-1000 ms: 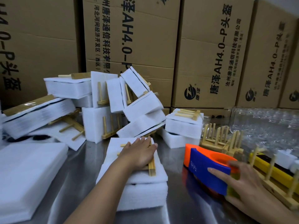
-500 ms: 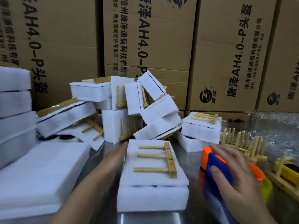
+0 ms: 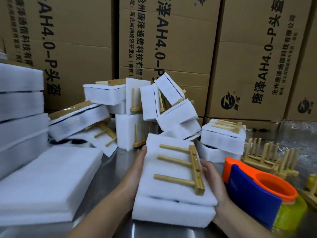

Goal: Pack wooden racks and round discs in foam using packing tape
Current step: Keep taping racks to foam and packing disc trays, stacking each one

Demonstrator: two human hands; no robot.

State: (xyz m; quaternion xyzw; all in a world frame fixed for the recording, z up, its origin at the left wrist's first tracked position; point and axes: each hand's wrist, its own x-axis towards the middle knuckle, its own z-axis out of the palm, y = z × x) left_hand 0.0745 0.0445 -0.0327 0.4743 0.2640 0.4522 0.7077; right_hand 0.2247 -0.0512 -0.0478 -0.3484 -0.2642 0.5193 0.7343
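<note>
Foam bundle (image 3: 173, 191) sits on the steel table (image 3: 120, 158), front centre: two thick white pads stacked, with a wooden rack (image 3: 187, 167) lying flat on top, pegs pointing left. A dark sliver in the seam is probably a disc, can't confirm. No tape visible on it.

Left hand (image 3: 135, 170) lies flat on the bundle's left side, fingers straight, thumb tip at the far corner. Right hand (image 3: 212, 179) presses the right side, fingers fairly straight along the top pad's edge, just beside the rack's base bar. Can't tell if any fingertips wrap underneath.

Risks, as a judgement:
- The rack is loose on top, so tilting or lifting the bundle lets it slide off.
- Only side squeeze holds the pads. If one hand goes for tape, the layers can shear and the contents can shift.
- Soft foam means over-squeezing bows the pads and opens the seam.

Around:
- Tape dispenser (image 3: 253, 191), orange and blue, is just right of the right hand.
- Bare racks (image 3: 269, 157) stand behind it.
- The heap of wrapped bundles (image 3: 154, 107) is close behind, leaning, and limits room at the far end.
- Foam sheet stack (image 3: 51, 179) lies to the left.
- Cartons (image 3: 171, 40) wall off the back.
</note>
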